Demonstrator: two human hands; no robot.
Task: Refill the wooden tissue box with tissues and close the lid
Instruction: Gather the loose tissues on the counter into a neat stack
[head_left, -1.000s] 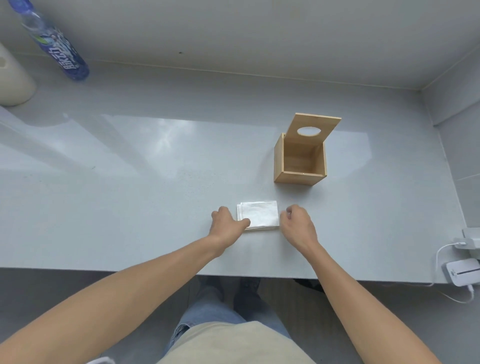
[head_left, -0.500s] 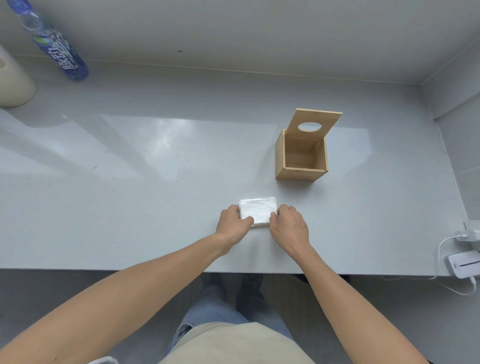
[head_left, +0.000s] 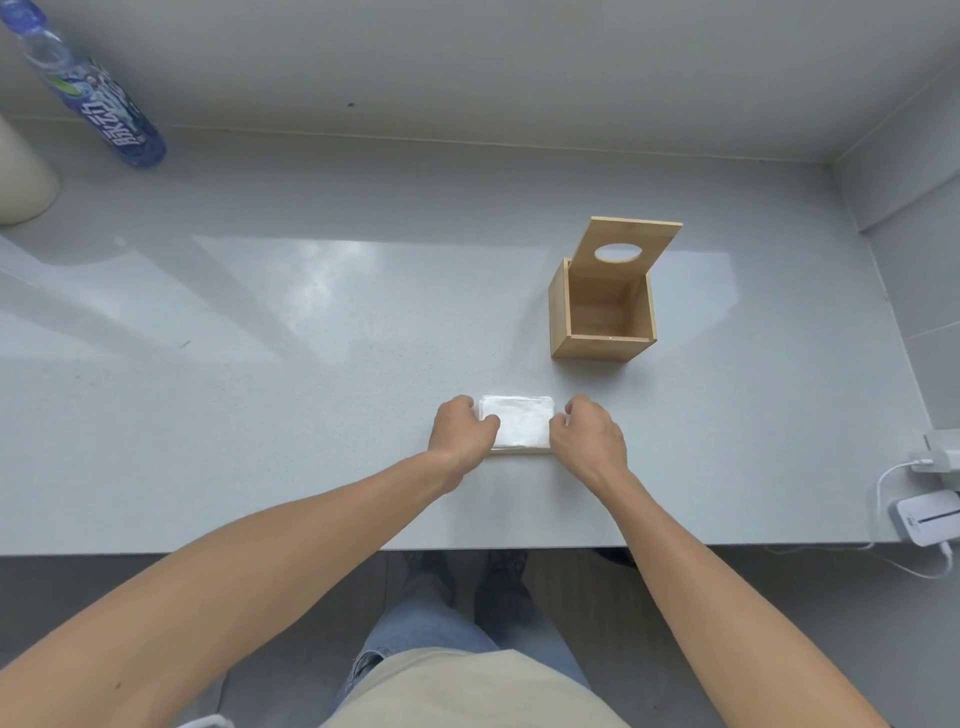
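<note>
A white stack of tissues (head_left: 517, 422) lies on the grey table (head_left: 291, 364) near its front edge. My left hand (head_left: 462, 428) grips the stack's left side and my right hand (head_left: 589, 436) grips its right side, fingers curled around the edges. A thin tan strip shows under the stack's near edge. The wooden tissue box (head_left: 605, 317) stands behind and to the right, apart from my hands. Its lid (head_left: 626, 249), with an oval hole, is tipped up at the back, and the box looks empty inside.
A blue-labelled plastic bottle (head_left: 98, 98) stands at the far left by the wall, next to a cream cylinder (head_left: 23, 176). White devices with cables (head_left: 930, 514) sit at the table's right front corner. A wall runs along the back and right.
Both hands closed in on the tissue stack from either side and now clasp its edges. The box has stayed in place.
</note>
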